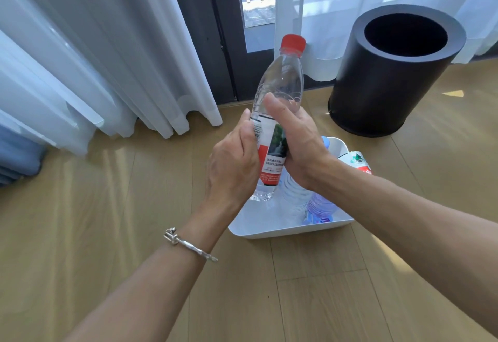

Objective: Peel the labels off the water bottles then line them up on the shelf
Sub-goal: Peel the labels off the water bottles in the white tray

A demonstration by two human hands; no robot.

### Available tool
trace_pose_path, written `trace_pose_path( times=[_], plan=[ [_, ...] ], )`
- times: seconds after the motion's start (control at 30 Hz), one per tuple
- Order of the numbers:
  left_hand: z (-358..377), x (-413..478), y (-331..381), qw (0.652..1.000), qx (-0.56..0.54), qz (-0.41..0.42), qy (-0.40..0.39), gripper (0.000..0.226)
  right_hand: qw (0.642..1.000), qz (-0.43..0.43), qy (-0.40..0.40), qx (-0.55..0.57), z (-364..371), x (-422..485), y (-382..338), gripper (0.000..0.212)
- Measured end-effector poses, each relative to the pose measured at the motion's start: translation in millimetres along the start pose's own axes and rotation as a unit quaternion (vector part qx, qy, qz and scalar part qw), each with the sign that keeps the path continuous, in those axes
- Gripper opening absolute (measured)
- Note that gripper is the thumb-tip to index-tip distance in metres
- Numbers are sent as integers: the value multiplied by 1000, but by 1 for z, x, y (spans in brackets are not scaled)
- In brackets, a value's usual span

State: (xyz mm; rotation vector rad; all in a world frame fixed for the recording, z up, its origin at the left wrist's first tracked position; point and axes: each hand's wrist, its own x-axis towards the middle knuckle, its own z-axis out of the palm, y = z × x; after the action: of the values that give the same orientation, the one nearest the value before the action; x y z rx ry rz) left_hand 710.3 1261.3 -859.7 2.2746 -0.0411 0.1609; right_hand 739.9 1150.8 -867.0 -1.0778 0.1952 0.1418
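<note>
Head view: red-capped water bottle (280, 82) held tilted, above a white tub (269, 227) on the wood floor. Right hand (296, 147) wraps round its middle, thumb up on the clear shoulder. Left hand (234, 163) curls round the label (269, 153), thumb at the barcode edge. Label is red/white w/ a green pic; print too small to read. More bottles in the tub, one w/ a green triangle logo (357, 162)

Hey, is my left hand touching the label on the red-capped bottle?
Touching. The head view shows the left hand pressed against the barcode edge of the label on the bottle.
</note>
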Motion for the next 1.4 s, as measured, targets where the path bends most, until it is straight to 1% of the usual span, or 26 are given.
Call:
trace_pose_path(
  times=[0.1,0.23,0.3,0.47,0.57,0.63,0.7,0.77,0.83,0.9,0.97,1.1,1.2,1.3,1.37,1.4],
  plan=[
    [0,-3,1,1000,-8,3,-19,53,1000,5,7,11,-1,0,-1,67],
    [4,-3,3,998,-1,-13,-62,77,1000,-6,25,9,0,-2,3,68],
    [6,-2,3,998,-5,-23,-66,82,999,-8,33,-4,1,-2,5,69],
    [6,-6,4,998,12,-25,-48,62,998,-18,49,-27,1,-4,4,62],
    [5,-6,3,999,39,15,-13,55,998,-14,52,-26,1,-3,6,64],
    [4,-3,2,992,111,55,13,52,998,-14,59,-31,0,-3,7,65],
    [4,-1,1,978,176,101,37,55,997,-15,69,-43,-1,-2,10,65],
    [2,1,2,974,187,124,39,55,996,-11,73,-46,-1,-1,11,71],
    [-2,4,-1,982,143,112,43,46,996,-2,75,-51,-1,0,10,74],
    [-4,9,-4,995,69,52,47,41,996,-3,75,-57,-3,3,6,65],
    [-5,12,-7,998,35,-3,51,43,997,-8,63,-49,-5,5,1,53],
    [-5,14,-15,998,-26,-37,47,47,997,-8,52,-49,-9,8,-3,42],
    [-4,16,-15,993,-91,-80,9,47,999,2,43,-27,-11,8,-5,34],
    [-5,14,-13,970,-206,-122,-48,51,999,4,43,-6,-14,9,-6,27],
    [-3,9,-10,958,-247,-110,-96,50,999,1,48,-3,-15,10,-5,29],
    [0,7,-9,954,-255,-101,-123,44,999,0,47,4,-15,10,-5,29]
  ],
)
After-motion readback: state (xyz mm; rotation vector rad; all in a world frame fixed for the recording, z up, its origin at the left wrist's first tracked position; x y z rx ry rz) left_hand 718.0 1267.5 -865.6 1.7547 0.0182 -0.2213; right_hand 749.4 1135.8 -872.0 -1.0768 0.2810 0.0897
